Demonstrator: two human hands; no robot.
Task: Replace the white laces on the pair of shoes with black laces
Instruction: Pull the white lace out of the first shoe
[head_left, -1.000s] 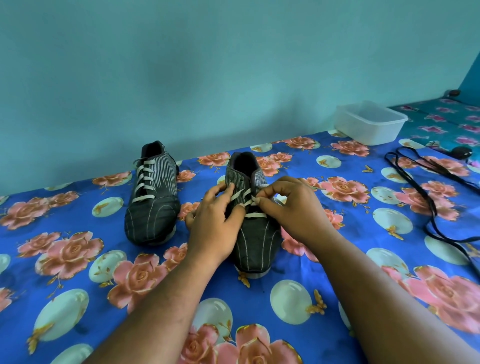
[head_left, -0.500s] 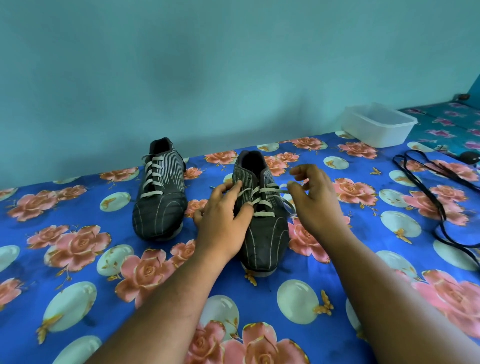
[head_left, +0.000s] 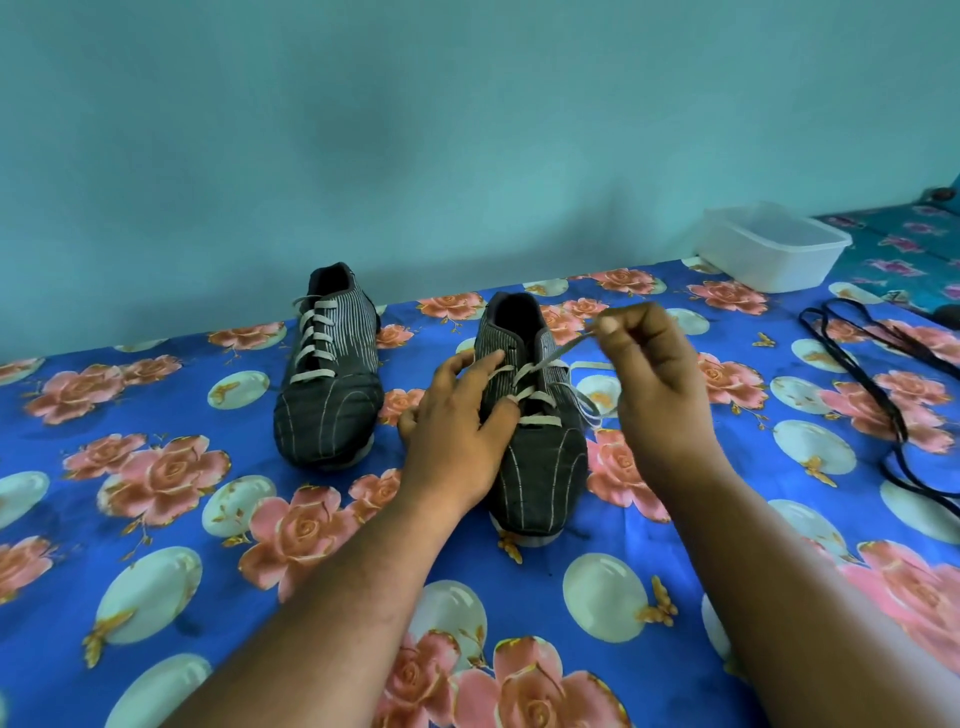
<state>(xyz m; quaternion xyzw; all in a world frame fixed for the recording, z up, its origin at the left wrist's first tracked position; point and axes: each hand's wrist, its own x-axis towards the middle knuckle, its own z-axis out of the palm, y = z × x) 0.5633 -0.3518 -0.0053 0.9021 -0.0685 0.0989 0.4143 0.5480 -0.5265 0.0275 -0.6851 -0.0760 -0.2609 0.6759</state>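
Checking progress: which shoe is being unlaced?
The right-hand shoe: the right hand pulls its white lace loose. The left shoe stays fully laced, untouched.

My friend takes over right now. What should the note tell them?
Right hand: grip pinches the white lace, drawn taut up from the near shoe.
Left hand: rests on that shoe, fingers at the eyelets.
Far shoe: fully laced in white, untouched.
Black laces: lying loose on the floral cloth, right side.
Done: near shoe's top eyelets look unthreaded.
Left: finish unlacing it, unlace the far shoe, thread black laces into both.
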